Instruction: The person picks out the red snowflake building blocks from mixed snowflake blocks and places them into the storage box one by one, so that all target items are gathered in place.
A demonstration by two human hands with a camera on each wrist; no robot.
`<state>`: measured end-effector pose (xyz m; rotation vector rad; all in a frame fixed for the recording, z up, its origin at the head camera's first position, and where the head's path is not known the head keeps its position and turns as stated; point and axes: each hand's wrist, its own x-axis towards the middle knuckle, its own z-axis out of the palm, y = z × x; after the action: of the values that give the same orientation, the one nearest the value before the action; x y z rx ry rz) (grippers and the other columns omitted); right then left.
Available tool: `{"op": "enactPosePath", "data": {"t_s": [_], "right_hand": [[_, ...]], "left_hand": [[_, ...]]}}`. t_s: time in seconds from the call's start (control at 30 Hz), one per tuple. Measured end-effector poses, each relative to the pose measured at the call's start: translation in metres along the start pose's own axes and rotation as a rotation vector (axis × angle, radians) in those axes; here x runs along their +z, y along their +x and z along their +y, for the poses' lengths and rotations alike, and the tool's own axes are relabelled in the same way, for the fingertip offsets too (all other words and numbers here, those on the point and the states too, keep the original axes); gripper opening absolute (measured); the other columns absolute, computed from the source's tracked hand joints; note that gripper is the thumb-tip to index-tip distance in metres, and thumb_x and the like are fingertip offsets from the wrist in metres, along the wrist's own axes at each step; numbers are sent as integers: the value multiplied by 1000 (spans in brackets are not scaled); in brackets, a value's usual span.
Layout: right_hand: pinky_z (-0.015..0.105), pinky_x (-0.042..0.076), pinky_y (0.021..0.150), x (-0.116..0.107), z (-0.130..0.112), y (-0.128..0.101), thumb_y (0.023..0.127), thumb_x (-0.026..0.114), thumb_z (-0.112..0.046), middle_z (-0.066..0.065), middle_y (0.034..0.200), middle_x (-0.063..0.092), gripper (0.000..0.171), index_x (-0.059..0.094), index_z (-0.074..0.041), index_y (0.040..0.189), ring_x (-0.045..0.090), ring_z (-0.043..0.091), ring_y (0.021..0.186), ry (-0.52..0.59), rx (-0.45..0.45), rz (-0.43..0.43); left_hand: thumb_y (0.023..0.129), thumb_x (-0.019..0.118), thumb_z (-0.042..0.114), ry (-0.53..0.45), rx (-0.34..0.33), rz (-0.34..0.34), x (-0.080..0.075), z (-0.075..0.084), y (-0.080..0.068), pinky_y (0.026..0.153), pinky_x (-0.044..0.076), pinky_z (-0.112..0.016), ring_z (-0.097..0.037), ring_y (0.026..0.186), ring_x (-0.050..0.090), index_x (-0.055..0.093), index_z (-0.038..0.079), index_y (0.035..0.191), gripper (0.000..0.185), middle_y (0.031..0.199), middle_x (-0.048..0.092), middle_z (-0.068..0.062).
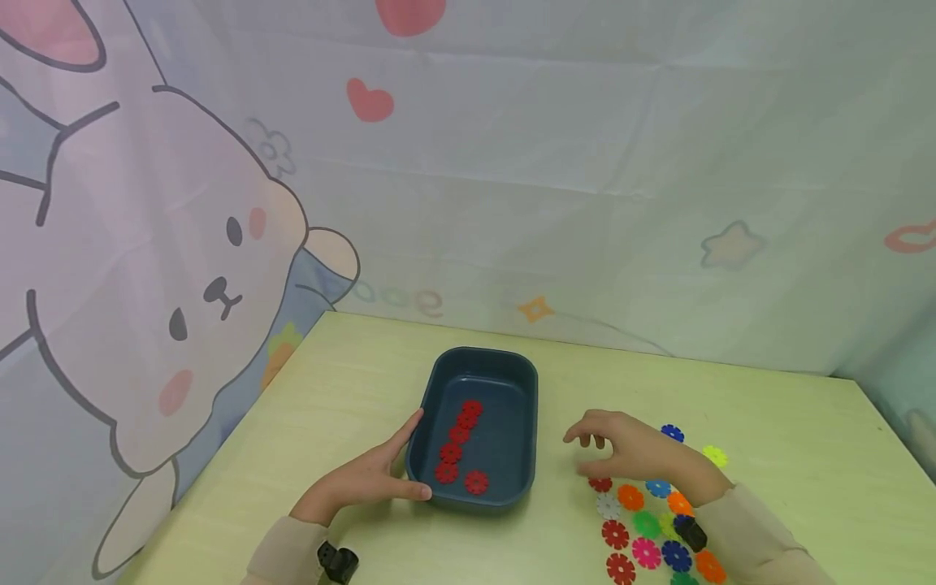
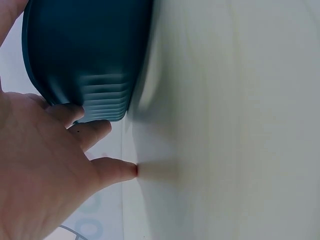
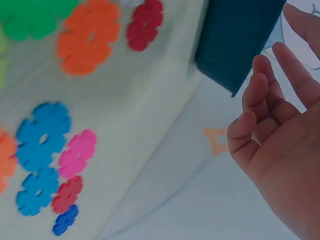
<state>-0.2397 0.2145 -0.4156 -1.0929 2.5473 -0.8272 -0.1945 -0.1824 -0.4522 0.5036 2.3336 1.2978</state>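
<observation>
A dark blue rectangular plastic tub (image 1: 506, 439) stands on the table, with several red snowflake discs (image 1: 477, 482) lying flat inside, most in a slanting row. My left hand (image 1: 361, 479) holds the tub's near left corner, thumb at the near rim and fingers along the left side. In the left wrist view, fingertips meet the tub's ribbed wall (image 2: 105, 97). Between the tub and the loose discs, my right hand (image 1: 636, 447) hovers with fingers bent loosely and nothing in them. Just below its thumb lies a red disc (image 1: 601, 485).
Loose snowflake discs in many colours spread over the right side of the table (image 1: 797, 455), among them a green disc (image 1: 647, 524), a pink disc (image 1: 647, 552) and an orange disc (image 1: 630, 497). A printed cloth (image 1: 556, 162) hangs behind the table's far edge.
</observation>
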Motion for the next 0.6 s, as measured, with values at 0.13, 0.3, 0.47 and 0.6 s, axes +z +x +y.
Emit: {"op": "enactPosePath", "data": {"t_s": [0.13,0.3,0.47,0.6], "right_hand": [[32,49,71,0,9,-6,87,72,-26,3,97,60,35,65,-7,116,54,24,86,18,24,-10],[26,47,68,3,18,-10,86,74,-25,4,99,59,37,65,-7,117,52,23,85,44,80,-26],[25,46,67,7,25,-13,84,75,-21,3,100,59,36,66,-8,116,50,21,85,58,126,-57],[25,46,67,9,30,-13,83,75,-19,2,99,59,34,67,-9,115,50,20,85,57,132,-69]], "left_hand": [[84,76,36,5,4,2,0,0,0,111,19,-63,-36,147,5,-4,26,156,108,162,-3,-8],[84,76,36,18,6,9,0,0,0,111,19,-63,-36,147,5,-4,26,156,108,162,-3,-7],[84,76,37,8,1,3,0,0,0,111,18,-63,-36,147,5,-4,26,156,108,162,-3,-7],[83,76,38,4,-3,-1,0,0,0,110,19,-63,-36,147,5,-4,27,156,108,162,-3,-7]]}}
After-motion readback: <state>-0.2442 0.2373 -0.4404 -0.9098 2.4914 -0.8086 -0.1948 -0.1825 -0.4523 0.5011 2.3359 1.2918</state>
